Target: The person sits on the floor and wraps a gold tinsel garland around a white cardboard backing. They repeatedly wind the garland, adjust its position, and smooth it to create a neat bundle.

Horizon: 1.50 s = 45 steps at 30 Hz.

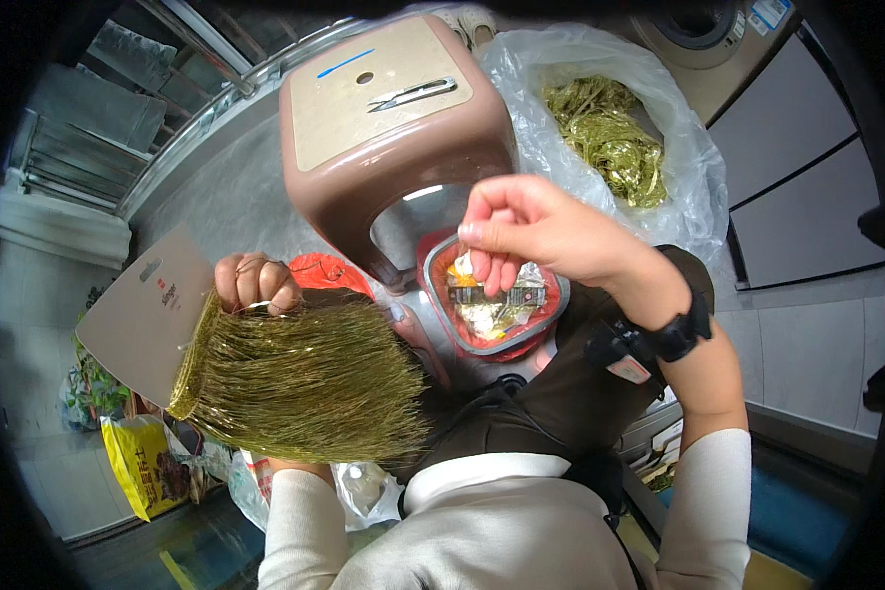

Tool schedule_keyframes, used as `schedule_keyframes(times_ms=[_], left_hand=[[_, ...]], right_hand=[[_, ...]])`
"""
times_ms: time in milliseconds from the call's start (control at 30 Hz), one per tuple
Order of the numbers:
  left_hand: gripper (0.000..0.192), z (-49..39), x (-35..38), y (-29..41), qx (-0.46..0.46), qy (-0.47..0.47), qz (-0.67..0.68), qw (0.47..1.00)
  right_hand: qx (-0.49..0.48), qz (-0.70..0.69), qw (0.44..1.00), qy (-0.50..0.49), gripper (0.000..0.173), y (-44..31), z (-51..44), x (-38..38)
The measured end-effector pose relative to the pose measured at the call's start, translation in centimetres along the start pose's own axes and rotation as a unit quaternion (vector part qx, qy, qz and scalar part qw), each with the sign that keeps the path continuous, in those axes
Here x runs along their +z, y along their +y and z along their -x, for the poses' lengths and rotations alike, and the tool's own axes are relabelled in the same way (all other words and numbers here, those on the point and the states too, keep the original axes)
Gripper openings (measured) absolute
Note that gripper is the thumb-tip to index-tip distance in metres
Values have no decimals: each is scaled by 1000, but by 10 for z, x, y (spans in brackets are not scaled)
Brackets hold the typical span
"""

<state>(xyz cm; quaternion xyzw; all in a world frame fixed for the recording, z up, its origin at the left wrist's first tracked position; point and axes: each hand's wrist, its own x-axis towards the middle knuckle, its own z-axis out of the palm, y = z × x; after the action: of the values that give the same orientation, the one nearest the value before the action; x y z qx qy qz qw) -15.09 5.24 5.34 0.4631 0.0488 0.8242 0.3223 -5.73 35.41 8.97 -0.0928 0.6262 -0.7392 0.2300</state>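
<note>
My left hand [257,284] grips a flat grey-beige board [147,310], which looks like a cutting board with a handle slot and bears writing. Gold tinsel fringe [310,376] hangs from the board's edge across my lap, its strands pointing right. A thin dark thread or wire loops by the left knuckles. Over a small waste bin [442,324] with a red liner, my right hand [516,236] hovers with thumb and forefinger close together and the other fingers loosely curled. Whether a fine strand is pinched there cannot be made out. Foil scraps and wrappers [494,313] lie in the bin.
Ahead stands a pinkish-brown plastic stool [405,162] with thread snips [413,94] and a blue stick-like tool [345,63] on top. At its right, a clear plastic bag [697,169] holds gold tinsel [612,147]. A yellow packet [140,464] is at lower left.
</note>
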Motion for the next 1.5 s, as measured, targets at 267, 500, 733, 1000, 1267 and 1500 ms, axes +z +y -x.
schedule_keyframes(times_ms=[267, 500, 733, 1000, 1267, 1500], left_hand=[[25, -18, -3, -36, -28, -12, 33, 999], [24, -31, -3, -59, -61, -35, 52, 996], [30, -22, 2, -54, -97, 23, 16, 995], [16, 32, -3, 26, 12, 200, -171, 965], [50, 55, -10, 52, 135, 349, -148, 915], [49, 68, -30, 97, 131, 433, -266, 851]], right_hand=[[205, 681, 701, -56, 15, 135, -22, -4], [-301, 412, 831, 224, 22, 43, -29, 26], [-43, 74, 996, 5, 16, 7, -16, 24], [-296, -345, 843, 287, 13, 12, 179, -150], [-261, -320, 603, 682, 23, 119, 406, -246], [95, 90, 649, 749, 23, 229, 486, -265]])
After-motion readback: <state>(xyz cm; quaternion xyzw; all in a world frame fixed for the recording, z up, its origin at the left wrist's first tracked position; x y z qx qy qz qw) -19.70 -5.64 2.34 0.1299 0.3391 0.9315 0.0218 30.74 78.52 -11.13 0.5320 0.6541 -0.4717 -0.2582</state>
